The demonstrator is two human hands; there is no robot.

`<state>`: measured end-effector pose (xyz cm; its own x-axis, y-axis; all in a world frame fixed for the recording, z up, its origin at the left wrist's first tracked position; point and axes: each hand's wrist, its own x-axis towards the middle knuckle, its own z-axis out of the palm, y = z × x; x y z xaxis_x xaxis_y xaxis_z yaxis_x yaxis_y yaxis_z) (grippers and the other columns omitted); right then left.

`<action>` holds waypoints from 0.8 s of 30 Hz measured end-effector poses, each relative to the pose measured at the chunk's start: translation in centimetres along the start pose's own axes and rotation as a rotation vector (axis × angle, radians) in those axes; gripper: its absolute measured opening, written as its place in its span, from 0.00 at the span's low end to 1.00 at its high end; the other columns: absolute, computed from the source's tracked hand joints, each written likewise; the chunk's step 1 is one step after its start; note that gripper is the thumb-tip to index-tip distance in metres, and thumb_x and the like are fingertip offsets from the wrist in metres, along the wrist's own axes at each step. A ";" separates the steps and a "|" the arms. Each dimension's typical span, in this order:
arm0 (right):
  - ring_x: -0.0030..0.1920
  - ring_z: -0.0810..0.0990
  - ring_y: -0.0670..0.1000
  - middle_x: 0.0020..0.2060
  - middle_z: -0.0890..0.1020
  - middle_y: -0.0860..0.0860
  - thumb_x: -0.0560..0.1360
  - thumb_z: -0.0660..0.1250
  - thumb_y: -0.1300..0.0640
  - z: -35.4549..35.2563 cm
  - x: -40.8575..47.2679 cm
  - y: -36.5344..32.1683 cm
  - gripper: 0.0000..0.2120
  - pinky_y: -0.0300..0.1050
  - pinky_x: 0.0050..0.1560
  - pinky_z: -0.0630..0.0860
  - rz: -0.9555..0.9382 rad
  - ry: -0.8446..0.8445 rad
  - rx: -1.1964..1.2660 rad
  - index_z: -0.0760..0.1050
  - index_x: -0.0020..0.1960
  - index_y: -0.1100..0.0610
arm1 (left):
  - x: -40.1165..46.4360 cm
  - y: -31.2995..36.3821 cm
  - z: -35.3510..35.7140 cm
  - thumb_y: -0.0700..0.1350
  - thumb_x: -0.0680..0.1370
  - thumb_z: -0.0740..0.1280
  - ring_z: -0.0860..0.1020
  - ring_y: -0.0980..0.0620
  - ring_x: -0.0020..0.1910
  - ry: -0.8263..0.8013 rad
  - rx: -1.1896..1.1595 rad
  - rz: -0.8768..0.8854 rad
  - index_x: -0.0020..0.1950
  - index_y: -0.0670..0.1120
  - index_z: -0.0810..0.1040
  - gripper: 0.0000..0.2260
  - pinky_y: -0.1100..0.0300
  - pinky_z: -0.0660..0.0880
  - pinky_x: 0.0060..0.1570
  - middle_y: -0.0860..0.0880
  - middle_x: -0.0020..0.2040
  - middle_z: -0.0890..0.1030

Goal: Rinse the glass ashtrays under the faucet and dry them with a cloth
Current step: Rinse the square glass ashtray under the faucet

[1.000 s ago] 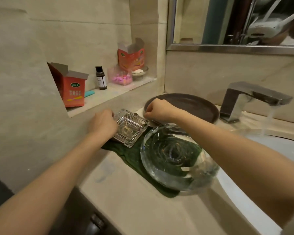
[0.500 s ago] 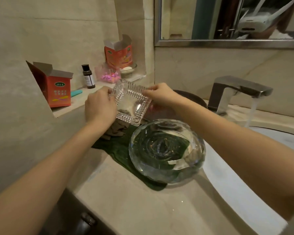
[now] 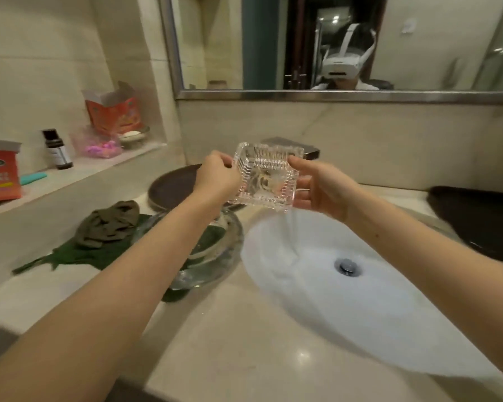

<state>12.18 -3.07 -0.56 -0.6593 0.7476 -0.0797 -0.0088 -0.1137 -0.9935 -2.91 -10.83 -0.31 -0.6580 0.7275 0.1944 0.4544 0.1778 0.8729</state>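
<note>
Nearest the camera, the pale bench (image 3: 221,352) runs across the bottom, and the white sink (image 3: 389,314) opens on its right with the drain (image 3: 347,266) showing. Both forearms reach forward over it. On the left of the bench a round ashtray (image 3: 215,256) of clear glass sits on a green mat (image 3: 82,253), partly hidden by the left arm, and a crumpled olive cloth (image 3: 108,223) lies on the mat just beside it. Up higher, the square ashtray (image 3: 266,178) is in the air over the sink's back edge, tilted toward the camera. The left hand (image 3: 217,177) grips its left rim with curled fingers; the right hand (image 3: 320,187) holds the right side, thumb on the upper rim, fingers underneath. Water spills from under the ashtray into the sink. Behind it the faucet (image 3: 291,146) peeks out, mostly hidden by the glass. A dark plate (image 3: 172,187) rests on the bench behind the left hand. Farther left, the ledge (image 3: 79,172) carries a small brown bottle (image 3: 57,149) and red boxes (image 3: 114,111). At the back, the mirror (image 3: 346,42) spans the wall.
</note>
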 end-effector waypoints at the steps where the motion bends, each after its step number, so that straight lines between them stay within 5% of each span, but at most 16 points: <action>1: 0.31 0.82 0.49 0.35 0.83 0.54 0.78 0.61 0.51 -0.9 -0.4 0.4 0.10 0.39 0.31 0.79 -0.002 0.037 0.011 0.75 0.50 0.58 | -0.2 0.3 1.0 0.35 0.78 0.60 0.75 0.47 0.49 -0.105 -0.103 -0.077 0.52 0.42 0.72 0.05 0.51 0.75 0.48 0.44 0.50 0.76; 4: 0.27 0.81 0.48 0.29 0.83 0.53 0.79 0.60 0.54 -3.5 -1.1 1.4 0.11 0.38 0.26 0.76 -0.007 0.119 0.016 0.72 0.55 0.61 | -0.2 0.6 3.7 0.32 0.76 0.59 0.77 0.42 0.57 -0.371 -0.419 -0.302 0.56 0.36 0.72 0.10 0.46 0.75 0.56 0.38 0.61 0.75; 7: 0.31 0.82 0.50 0.36 0.84 0.55 0.79 0.60 0.54 -5.5 -0.9 2.2 0.14 0.39 0.27 0.76 0.003 0.179 -0.006 0.70 0.61 0.62 | -0.3 0.9 6.4 0.37 0.78 0.59 0.77 0.44 0.56 -0.426 -0.498 -0.416 0.58 0.41 0.73 0.10 0.48 0.75 0.54 0.41 0.62 0.75; 9: 0.34 0.81 0.52 0.42 0.82 0.57 0.80 0.59 0.54 -6.5 -0.6 2.7 0.14 0.40 0.29 0.77 0.016 0.207 -0.017 0.71 0.60 0.62 | -0.2 1.0 8.2 0.40 0.79 0.61 0.77 0.46 0.55 -0.439 -0.479 -0.440 0.58 0.42 0.74 0.09 0.48 0.74 0.55 0.44 0.63 0.76; 13: 0.37 0.80 0.52 0.43 0.81 0.55 0.80 0.57 0.55 -8.3 0.1 3.8 0.09 0.44 0.40 0.77 0.014 0.225 -0.022 0.74 0.52 0.58 | -0.1 0.9 11.3 0.37 0.80 0.59 0.79 0.52 0.41 -0.414 -0.528 -0.433 0.57 0.41 0.74 0.08 0.55 0.74 0.48 0.46 0.47 0.80; 20: 0.50 0.80 0.57 0.51 0.81 0.56 0.78 0.57 0.48 -9.5 1.4 6.1 0.17 0.55 0.53 0.77 -0.120 0.176 0.035 0.73 0.62 0.56 | 0.2 -0.3 14.6 0.40 0.80 0.61 0.79 0.54 0.35 -0.248 -0.654 -0.354 0.57 0.45 0.74 0.07 0.60 0.74 0.38 0.50 0.39 0.80; 24: 0.47 0.81 0.53 0.48 0.82 0.53 0.74 0.61 0.47 -9.7 1.5 7.2 0.17 0.47 0.45 0.79 -0.039 0.068 0.063 0.74 0.58 0.56 | 0.7 -1.4 15.2 0.40 0.78 0.65 0.78 0.54 0.37 -0.267 -0.672 -0.420 0.56 0.43 0.76 0.07 0.61 0.74 0.36 0.49 0.42 0.80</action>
<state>18.37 3.57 -8.61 -0.6050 0.7947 -0.0483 -0.0821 -0.1227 -0.9890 5.11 -0.51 -8.18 -0.4902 0.8363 -0.2456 -0.3076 0.0977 0.9465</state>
